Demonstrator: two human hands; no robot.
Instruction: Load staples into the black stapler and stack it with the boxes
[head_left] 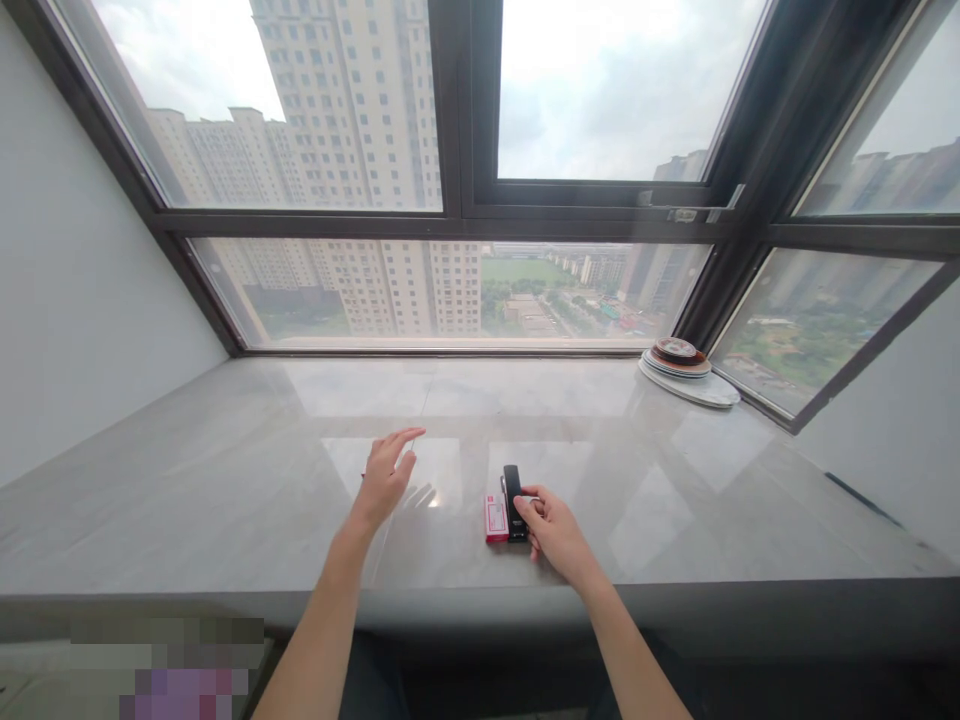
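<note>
A black stapler (513, 500) lies on the grey marble sill (225, 480) with a small red-and-white box (496, 518) right beside it on its left. My right hand (553, 530) rests on the sill with its fingertips curled onto the stapler's near end. Further left, my left hand (387, 476) hovers just above the sill with its fingers stretched out and apart, holding nothing.
A stack of round plates (686, 372) sits at the far right corner of the sill by the window. Dark window frames (457, 215) run along the back. White walls close both sides. The sill's front edge is just below my wrists.
</note>
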